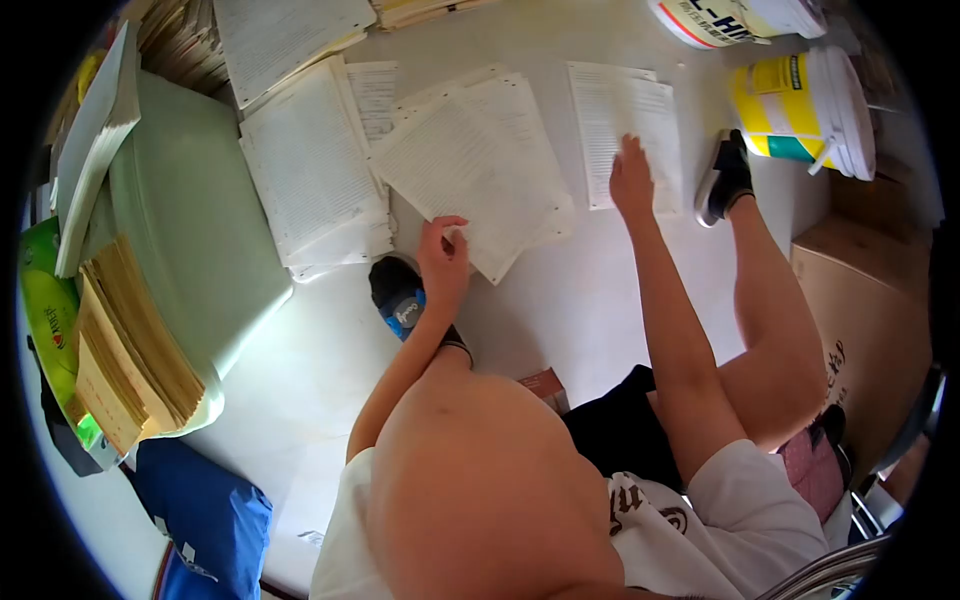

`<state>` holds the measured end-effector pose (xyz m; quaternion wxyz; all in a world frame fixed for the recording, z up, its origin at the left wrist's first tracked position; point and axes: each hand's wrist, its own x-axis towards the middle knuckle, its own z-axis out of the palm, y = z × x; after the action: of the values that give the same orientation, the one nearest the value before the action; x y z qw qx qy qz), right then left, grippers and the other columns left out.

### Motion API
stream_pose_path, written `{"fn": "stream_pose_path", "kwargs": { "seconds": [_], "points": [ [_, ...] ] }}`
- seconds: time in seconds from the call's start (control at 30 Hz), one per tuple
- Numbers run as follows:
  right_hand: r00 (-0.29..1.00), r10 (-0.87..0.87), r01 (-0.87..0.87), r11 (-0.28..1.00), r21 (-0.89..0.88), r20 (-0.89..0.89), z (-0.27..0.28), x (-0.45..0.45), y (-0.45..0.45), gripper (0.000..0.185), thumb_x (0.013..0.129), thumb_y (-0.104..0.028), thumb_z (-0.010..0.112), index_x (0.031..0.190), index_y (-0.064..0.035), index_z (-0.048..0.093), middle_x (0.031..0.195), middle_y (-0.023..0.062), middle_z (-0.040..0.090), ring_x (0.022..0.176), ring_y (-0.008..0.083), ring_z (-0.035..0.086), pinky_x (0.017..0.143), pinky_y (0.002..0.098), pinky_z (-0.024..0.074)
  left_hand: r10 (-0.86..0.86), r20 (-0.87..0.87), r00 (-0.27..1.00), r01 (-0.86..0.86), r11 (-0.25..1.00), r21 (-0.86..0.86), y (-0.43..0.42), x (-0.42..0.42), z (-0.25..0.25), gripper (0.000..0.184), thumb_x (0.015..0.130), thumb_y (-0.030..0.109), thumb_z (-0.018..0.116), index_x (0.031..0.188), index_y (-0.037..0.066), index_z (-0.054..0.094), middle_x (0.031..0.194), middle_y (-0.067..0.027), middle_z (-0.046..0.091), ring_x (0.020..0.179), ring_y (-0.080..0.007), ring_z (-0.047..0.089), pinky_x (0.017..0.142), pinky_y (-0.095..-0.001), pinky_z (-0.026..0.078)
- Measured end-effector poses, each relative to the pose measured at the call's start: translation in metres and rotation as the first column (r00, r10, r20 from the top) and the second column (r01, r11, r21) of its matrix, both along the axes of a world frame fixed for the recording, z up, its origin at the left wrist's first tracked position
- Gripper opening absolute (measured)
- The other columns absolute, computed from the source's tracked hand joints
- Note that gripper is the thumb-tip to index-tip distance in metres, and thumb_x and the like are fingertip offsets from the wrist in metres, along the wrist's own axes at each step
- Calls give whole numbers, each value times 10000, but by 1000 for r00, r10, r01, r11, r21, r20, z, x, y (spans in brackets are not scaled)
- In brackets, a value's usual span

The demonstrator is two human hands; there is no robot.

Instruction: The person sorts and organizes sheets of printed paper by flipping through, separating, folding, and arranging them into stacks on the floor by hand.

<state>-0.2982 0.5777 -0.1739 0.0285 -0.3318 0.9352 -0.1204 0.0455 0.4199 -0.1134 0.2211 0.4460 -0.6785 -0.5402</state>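
My left hand point(443, 262) is at the lower left edge of a spread of printed sheets point(480, 160) on the floor, its fingers curled near the corner of the top sheet. Whether it pinches that sheet is too small to tell. My right hand point(631, 180) rests over a separate small stack of printed sheets point(600, 110), palm down with the fingers extended and nothing in it. More printed sheets point(310, 170) lie in a pile to the left of the middle spread.
A pale green box point(190, 220) at left bears papers and a yellowed paper bundle point(150, 340). Yellow-and-white bucket point(800, 110) and another bucket point(720, 20) are upper right. A cardboard box point(870, 300) stands right; a blue bag point(205, 510) lies lower left.
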Motion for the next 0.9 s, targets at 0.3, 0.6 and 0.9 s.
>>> {"fn": "stream_pose_path", "kwargs": {
  "seconds": [0.3,0.6,0.9],
  "points": [
    [991,-115,114,993,18,69,-26,37,-30,659,1035,-339,563,1604,-78,356,1675,272,240,1539,504,225,1188,637,302,9,-106,994,14,977,214,-12,-14,2,199,1003,-22,552,1169,51,635,762,5,537,583,-39,465,539,-233,381],
    [658,561,-424,827,-369,502,72,159,-135,545,1009,-321,645,1451,-22,535,1569,240,456,1454,405,438,1192,443,373,207,-241,948,-129,944,303,-30,-34,27,582,1052,-15,486,1585,103,285,1255,-177,657,976,-123,616,806,-245,503],
    [383,639,-629,709,-319,667,132,174,-136,913,839,-377,822,1598,-119,386,1692,198,268,1530,398,319,1226,459,331,439,-255,862,-255,809,530,-56,-8,34,530,1038,-15,476,1553,104,431,1221,-133,673,983,-113,598,847,-240,491]
  ]
}}
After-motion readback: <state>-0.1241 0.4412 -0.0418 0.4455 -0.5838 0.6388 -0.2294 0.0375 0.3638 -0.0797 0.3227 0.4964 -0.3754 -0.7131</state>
